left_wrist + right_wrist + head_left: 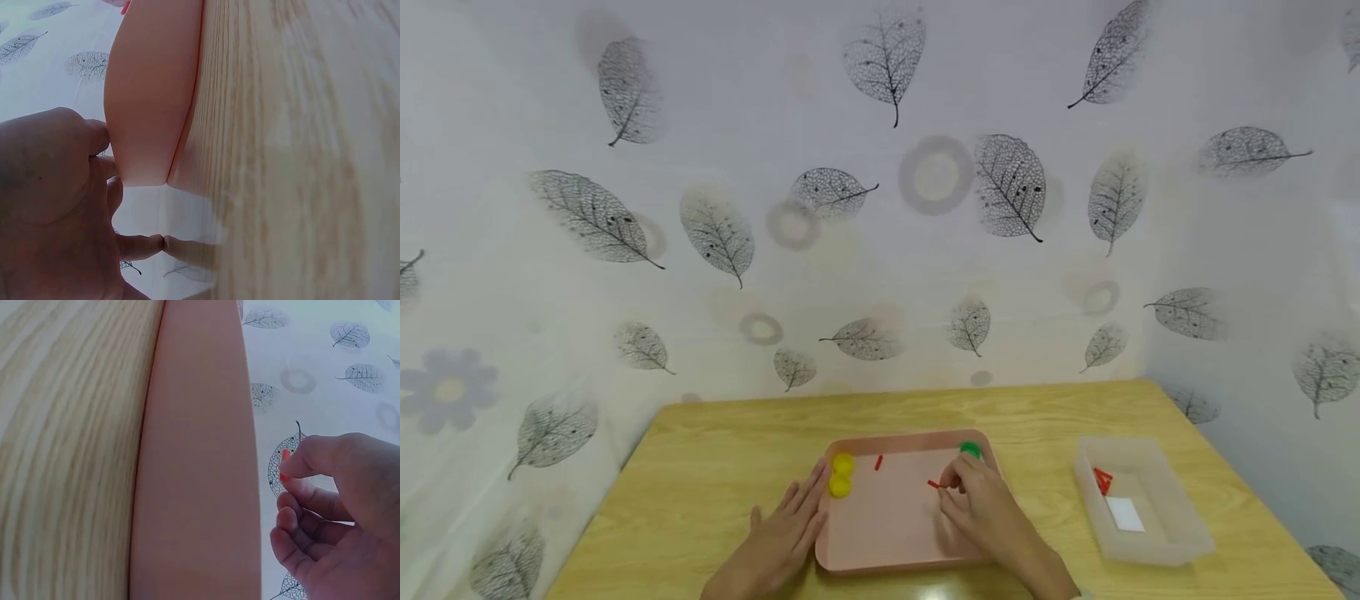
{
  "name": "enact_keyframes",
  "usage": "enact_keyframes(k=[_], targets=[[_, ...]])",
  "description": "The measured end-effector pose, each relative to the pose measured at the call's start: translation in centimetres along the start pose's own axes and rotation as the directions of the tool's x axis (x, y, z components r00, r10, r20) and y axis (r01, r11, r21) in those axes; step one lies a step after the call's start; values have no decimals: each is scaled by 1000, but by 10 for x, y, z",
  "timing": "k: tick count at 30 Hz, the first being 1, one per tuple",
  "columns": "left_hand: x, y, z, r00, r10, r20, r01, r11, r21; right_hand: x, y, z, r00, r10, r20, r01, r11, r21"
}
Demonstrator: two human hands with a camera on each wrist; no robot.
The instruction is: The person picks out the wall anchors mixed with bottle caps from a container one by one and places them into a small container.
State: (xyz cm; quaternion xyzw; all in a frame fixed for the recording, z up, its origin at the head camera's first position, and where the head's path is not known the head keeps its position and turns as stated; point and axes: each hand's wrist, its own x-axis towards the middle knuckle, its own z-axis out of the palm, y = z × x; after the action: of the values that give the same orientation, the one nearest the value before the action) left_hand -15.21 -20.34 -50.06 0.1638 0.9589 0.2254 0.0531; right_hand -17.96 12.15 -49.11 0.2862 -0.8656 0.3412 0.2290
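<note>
A pink tray (891,533) lies on the wooden table. My left hand (778,533) rests with fairly straight fingers against its left side, fingertips at the rim. Over the right half of the tray my right hand (981,504) pinches a small red stick (933,484) between thumb and index finger; the stick (285,464) also shows in the right wrist view. Another red stick (878,462) lies near the tray's back. Two yellow round pieces (841,475) sit together at the tray's left, and a green round piece (971,450), partly hidden by my right hand, is at the back right corner.
To the right of the tray stands a translucent plastic box (1180,517). Inside it are several red sticks (1102,481) and a white card-like piece (1125,514). Behind the table (737,433) hangs a leaf-patterned cloth (880,267).
</note>
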Motion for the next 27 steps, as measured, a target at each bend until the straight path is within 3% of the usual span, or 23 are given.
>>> enact_keyframes(k=[9, 16, 27], targets=[[0, -6, -2, 1000, 10, -29, -10, 1000, 6, 11, 0, -20, 989, 72, -132, -65, 996, 57], [-2, -4, -2, 1000, 4, -14, -4, 1000, -8, 7, 8, -33, 984, 119, -136, -113, 992, 48], [1, -5, 3, 1000, 5, -3, -5, 1000, -4, 2, 17, -50, 971, 162, -176, -176, 982, -68]])
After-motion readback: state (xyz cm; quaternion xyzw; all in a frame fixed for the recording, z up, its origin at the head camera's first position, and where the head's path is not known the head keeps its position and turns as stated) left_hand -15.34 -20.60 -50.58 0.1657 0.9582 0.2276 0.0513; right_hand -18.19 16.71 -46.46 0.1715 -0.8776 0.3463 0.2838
